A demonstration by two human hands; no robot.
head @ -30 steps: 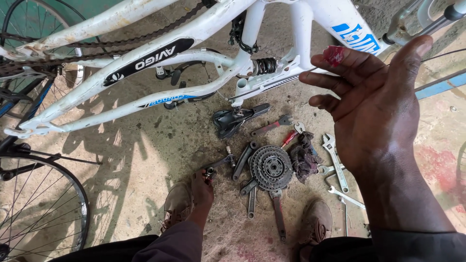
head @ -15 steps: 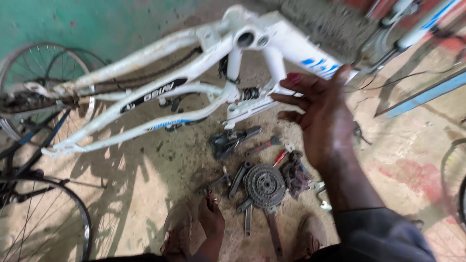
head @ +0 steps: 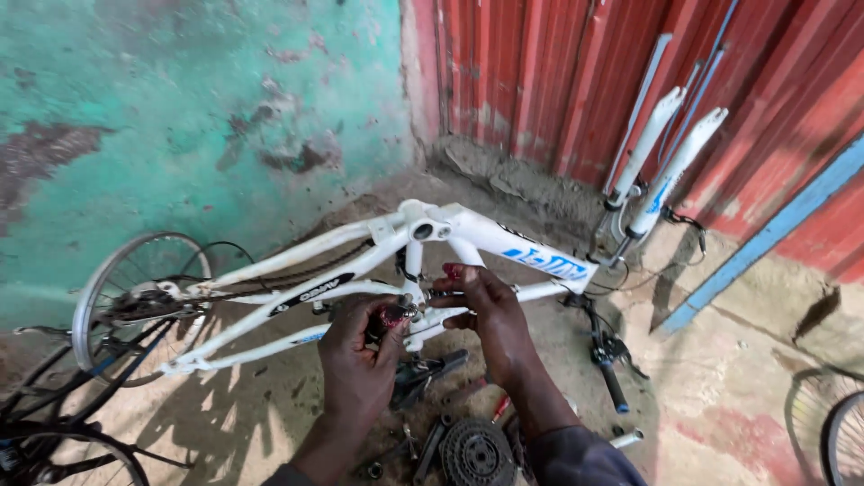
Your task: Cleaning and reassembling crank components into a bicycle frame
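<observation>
White bike frame (upturned, wheelless).

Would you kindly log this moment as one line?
left hand: small dark part at white bicycle frame | right hand: fingertips at same spot | toothed sprocket cluster on ground

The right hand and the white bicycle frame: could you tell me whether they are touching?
Touching. In the head view, the right hand has its fingertips pressed on the white bicycle frame near the middle joint, with no gap visible.
</observation>
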